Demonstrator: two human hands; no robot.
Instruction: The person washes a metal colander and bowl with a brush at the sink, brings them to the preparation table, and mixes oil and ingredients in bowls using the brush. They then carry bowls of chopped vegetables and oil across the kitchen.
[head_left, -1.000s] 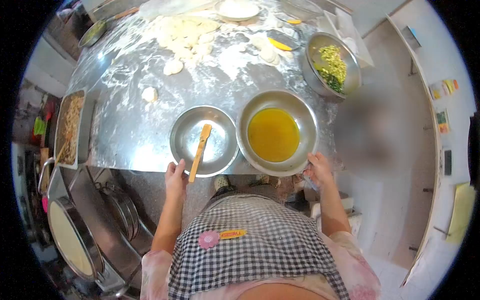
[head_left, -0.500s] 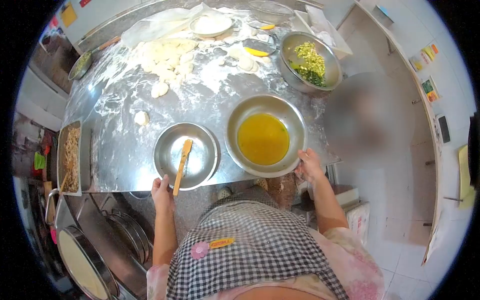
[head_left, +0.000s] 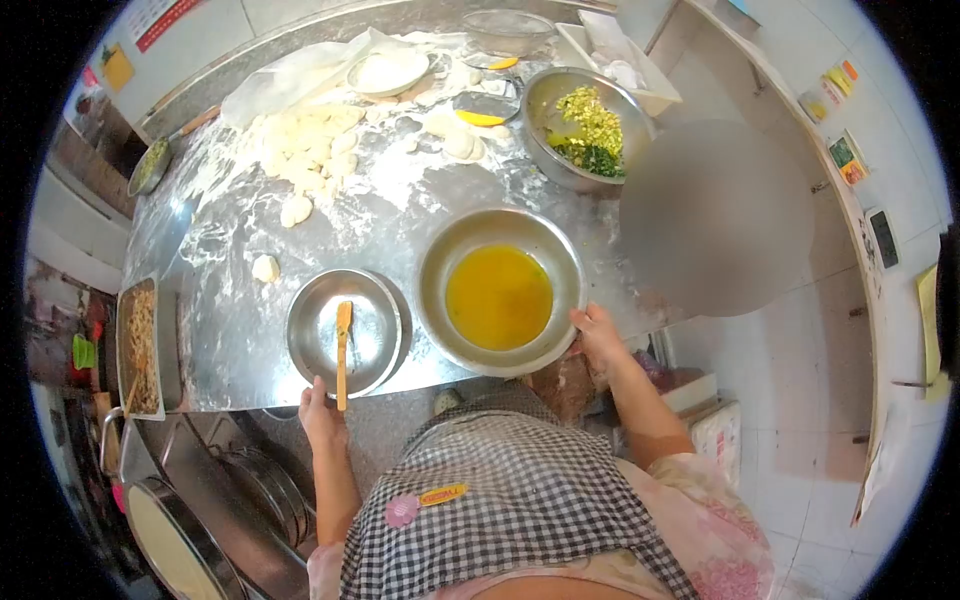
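Yellow liquid (head_left: 499, 297) fills the bottom of a wide metal bowl (head_left: 440, 250), whose right rim my right hand (head_left: 600, 342) grips at the table's front edge. A smaller metal bowl (head_left: 306, 330) stands just to its left, with a wooden spatula (head_left: 342, 350) lying in it, handle over the front rim. My left hand (head_left: 322, 415) holds the smaller bowl's front-left rim, next to the spatula handle. Some fingers of both hands are hidden under the rims.
Flour and dough pieces (head_left: 300, 150) cover the back of the metal table (head_left: 220, 340). A bowl of chopped greens and yellow bits (head_left: 545, 160) stands back right. A tray of filling (head_left: 142, 345) is at the left edge, a blurred patch at the right.
The view has swung to the right. The two bowls now stand a little apart, where their rims met earlier. The spatula points more nearly straight toward me. Both hands stay on the rims.
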